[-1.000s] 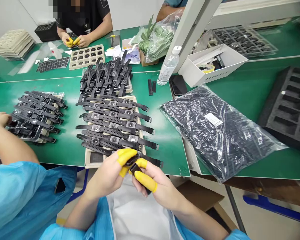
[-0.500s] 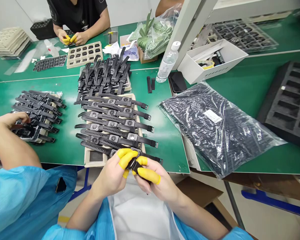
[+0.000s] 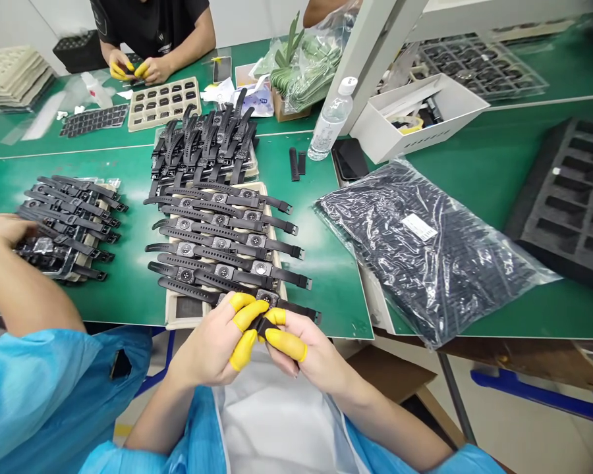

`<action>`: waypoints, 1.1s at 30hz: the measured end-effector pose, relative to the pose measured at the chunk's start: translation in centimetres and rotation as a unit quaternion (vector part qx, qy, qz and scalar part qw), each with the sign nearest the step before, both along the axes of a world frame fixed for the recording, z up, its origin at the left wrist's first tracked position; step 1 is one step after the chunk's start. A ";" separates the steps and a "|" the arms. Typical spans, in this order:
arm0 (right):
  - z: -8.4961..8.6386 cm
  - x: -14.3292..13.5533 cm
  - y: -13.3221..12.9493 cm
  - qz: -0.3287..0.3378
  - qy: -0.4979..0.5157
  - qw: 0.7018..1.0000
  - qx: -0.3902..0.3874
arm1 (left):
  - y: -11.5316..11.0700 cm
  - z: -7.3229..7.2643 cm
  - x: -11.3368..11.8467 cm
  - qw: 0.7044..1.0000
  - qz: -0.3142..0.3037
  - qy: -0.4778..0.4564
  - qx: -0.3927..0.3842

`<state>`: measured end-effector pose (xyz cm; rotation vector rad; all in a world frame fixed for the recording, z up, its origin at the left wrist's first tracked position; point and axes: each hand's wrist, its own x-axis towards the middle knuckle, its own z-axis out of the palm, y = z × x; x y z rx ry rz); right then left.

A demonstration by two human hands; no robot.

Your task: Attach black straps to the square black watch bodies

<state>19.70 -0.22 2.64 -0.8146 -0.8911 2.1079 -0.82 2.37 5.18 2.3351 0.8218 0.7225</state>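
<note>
My left hand (image 3: 221, 342) and my right hand (image 3: 304, 343) meet low in the middle, just off the table's front edge. Yellow finger cots cover some of their fingertips. Between them they pinch a small black smartwatch (image 3: 263, 326); its strap and body are mostly hidden by the fingers. Just beyond lies a beige tray (image 3: 172, 318) with several black smartwatches (image 3: 223, 271) laid across it, straps stretched sideways and sensor backs up. One front-left pocket of the tray holds no watch. Behind it, more watches (image 3: 202, 141) are heaped on another tray.
A co-worker's hand (image 3: 4, 227) reaches into a watch stack on the left. Another person's hands (image 3: 138, 69) work across the table. Rightward are a bag of black straps (image 3: 415, 243), a water bottle (image 3: 333, 120), a phone (image 3: 350, 160), a white box (image 3: 429, 135) and foam trays (image 3: 563, 197).
My left thumb has shifted down and outward, and the fingers have moved slightly around the smartwatch. The co-worker's hand at left has drawn leftward. The view has shifted slightly.
</note>
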 end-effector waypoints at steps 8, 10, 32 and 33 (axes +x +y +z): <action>1.1 0.2 -0.3 0.032 -0.051 0.997 0.054 | -2.1 -2.3 0.7 0.962 0.166 -0.201 -0.080; 1.6 0.3 -0.2 0.069 -0.062 0.994 0.064 | -2.5 -1.8 1.3 0.925 0.209 -0.298 -0.110; 1.0 -0.7 -0.1 0.060 -0.004 0.998 -0.004 | -2.3 -1.2 0.1 0.995 0.088 -0.033 -0.039; 0.7 -0.7 -0.1 0.050 0.006 0.999 -0.009 | -2.2 -1.2 0.1 0.995 0.084 -0.032 -0.039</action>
